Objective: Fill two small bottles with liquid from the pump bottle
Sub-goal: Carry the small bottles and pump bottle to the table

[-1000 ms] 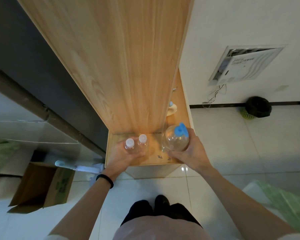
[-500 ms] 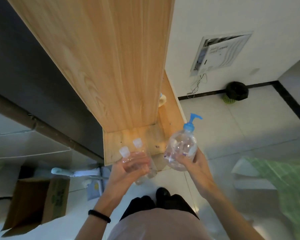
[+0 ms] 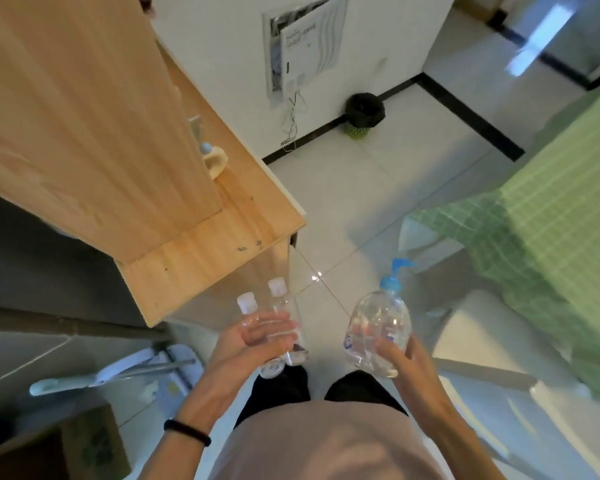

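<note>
Nearest us, past the front of our pale shirt (image 3: 326, 445), both hands are held out over the pale tiled floor (image 3: 378, 188). Our left hand (image 3: 253, 344), a black wristband (image 3: 187, 433) on its wrist, has its fingers curled over the two small bottles (image 3: 278, 299). They lie side by side in its grasp, white caps pointing away from us. Our right hand (image 3: 400, 358) cups the pump bottle (image 3: 378, 320) from below, fingers wrapped around its lower body, and the blue pump head (image 3: 397, 271) is tilted up and away. The pump bottle is clear and held apart from the small bottles, with open floor showing between them.

Just beyond the left hand juts the corner of the wooden ledge (image 3: 215, 258), its front edge near the small bottles' caps. The tall wooden cabinet (image 3: 84, 116) rises behind it. To our right, a green checked cloth (image 3: 551, 188) closes that side. Between ledge and cloth the floor runs open to a black bin (image 3: 364, 110) at the foot of the white wall (image 3: 222, 46).
</note>
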### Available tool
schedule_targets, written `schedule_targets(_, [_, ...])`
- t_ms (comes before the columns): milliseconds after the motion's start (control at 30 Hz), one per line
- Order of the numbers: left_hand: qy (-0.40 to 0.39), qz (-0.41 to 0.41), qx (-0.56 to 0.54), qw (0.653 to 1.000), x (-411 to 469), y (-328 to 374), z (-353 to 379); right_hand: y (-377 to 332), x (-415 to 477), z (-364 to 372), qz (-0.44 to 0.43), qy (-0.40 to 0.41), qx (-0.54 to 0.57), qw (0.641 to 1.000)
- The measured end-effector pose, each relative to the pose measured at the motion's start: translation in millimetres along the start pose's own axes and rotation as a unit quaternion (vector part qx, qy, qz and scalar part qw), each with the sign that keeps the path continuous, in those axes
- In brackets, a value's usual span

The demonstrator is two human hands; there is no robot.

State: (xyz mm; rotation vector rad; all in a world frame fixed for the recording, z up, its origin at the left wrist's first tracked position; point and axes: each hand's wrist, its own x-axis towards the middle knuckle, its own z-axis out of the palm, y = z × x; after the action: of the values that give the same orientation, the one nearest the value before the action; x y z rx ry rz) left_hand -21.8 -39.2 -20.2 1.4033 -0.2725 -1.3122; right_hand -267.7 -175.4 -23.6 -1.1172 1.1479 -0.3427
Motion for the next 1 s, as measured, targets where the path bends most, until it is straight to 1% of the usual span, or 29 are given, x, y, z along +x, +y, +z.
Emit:
schedule_targets(133, [-0.040, -0.019, 0.041, 0.998, -3, -10, 24, 29, -41, -28, 0.010, 0.079, 0.049, 0.996])
schedule_targets(300, [-0.100, -0.045, 0.111, 0.988, -16, -36, 70, 64, -100, -64, 0.015, 0.130, 0.092, 0.987])
schedule_targets(400, [-0.139, -0.060, 0.155, 0.976, -31, -60, 112, 96, -142, -95, 0.028, 0.174, 0.129, 0.976])
schedule_targets(567, [-0.216, -0.074, 0.220, 0.948, -71, -124, 207, 161, -232, -154, 0.049, 0.252, 0.181, 0.949])
schedule_targets(667, [-0.271, -0.080, 0.273, 0.920, -93, -162, 260, 196, -284, -181, 0.061, 0.300, 0.222, 0.926])
schedule_targets(733, [-0.353, -0.090, 0.311, 0.878, -119, -197, 315, 225, -340, -203, 0.070, 0.368, 0.256, 0.891])
schedule_targets(833, [-0.388, -0.098, 0.354, 0.845, -126, -211, 342, 235, -365, -209, 0.077, 0.411, 0.280, 0.864])
schedule_targets(867, [-0.406, -0.101, 0.370, 0.829, -131, -219, 356, 241, -378, -214, 0.078, 0.432, 0.298, 0.848])
schedule_targets(1000, [-0.490, -0.105, 0.418, 0.758, -161, -254, 424, 272, -439, -223, 0.071, 0.524, 0.369, 0.764])
